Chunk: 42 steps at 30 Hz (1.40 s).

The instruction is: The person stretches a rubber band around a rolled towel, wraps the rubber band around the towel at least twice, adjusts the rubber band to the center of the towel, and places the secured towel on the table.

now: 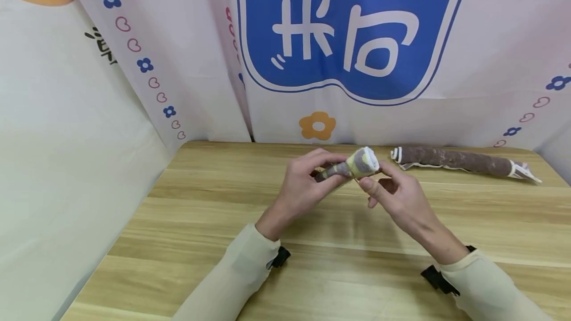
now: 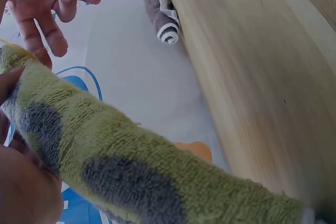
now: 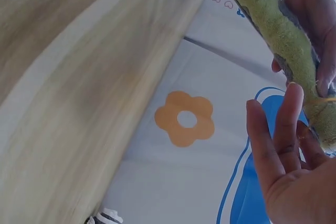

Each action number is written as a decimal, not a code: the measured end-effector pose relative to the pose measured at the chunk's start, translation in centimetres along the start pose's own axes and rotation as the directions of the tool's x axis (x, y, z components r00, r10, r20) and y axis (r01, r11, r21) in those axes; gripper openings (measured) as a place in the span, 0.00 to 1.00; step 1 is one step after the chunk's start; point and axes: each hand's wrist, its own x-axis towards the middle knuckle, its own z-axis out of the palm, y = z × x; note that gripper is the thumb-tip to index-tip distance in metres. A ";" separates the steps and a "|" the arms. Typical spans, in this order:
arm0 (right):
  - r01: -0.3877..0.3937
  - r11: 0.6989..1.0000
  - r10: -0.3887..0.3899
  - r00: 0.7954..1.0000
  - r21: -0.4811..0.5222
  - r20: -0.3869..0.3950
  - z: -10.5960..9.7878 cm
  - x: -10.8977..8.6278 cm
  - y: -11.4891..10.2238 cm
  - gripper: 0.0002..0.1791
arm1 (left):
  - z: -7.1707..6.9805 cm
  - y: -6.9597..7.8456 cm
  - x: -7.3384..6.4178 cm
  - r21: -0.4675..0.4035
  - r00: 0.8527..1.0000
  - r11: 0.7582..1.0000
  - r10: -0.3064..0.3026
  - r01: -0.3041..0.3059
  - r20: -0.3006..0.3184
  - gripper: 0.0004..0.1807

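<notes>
A rolled-up towel (image 1: 362, 162), yellow-green with grey patches and a white end, is held up above the table. My left hand (image 1: 308, 175) grips it around its length, thumb on the near side. Close to the white end, a thin yellow rubber band (image 3: 328, 99) runs around the roll, narrowing it there. My right hand (image 1: 397, 194) is at that end, with its thumb and forefinger at the band, which stretches off the roll towards them. The other right fingers (image 3: 286, 124) are spread apart beside the towel.
A second rolled towel (image 1: 455, 160), brown with white edging, lies along the back right of the wooden table (image 1: 200, 222). Behind the table hangs a printed white cloth (image 1: 276, 118) with a blue sign shape and an orange flower.
</notes>
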 end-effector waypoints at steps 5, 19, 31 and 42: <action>-0.043 0.997 0.042 0.999 -0.064 -0.014 -0.1 0.2 -0.2 0.23 | -0.1 -0.1 0.0 0.031 0.999 0.999 0.025 -0.026 0.022 0.13; -0.038 0.998 0.036 0.999 -0.054 -0.026 -0.3 0.3 0.0 0.30 | -0.1 -0.2 0.0 0.063 0.999 0.998 0.018 -0.020 0.045 0.13; -0.056 0.993 0.059 0.998 -0.100 0.027 -0.7 0.6 0.0 0.35 | -0.1 -0.6 0.0 0.095 0.991 0.993 0.052 -0.064 0.123 0.13; 0.030 0.981 -0.026 0.999 -0.190 0.023 -0.2 0.9 0.5 0.33 | 0.1 -0.8 -0.2 0.239 0.968 0.962 0.073 -0.132 0.242 0.12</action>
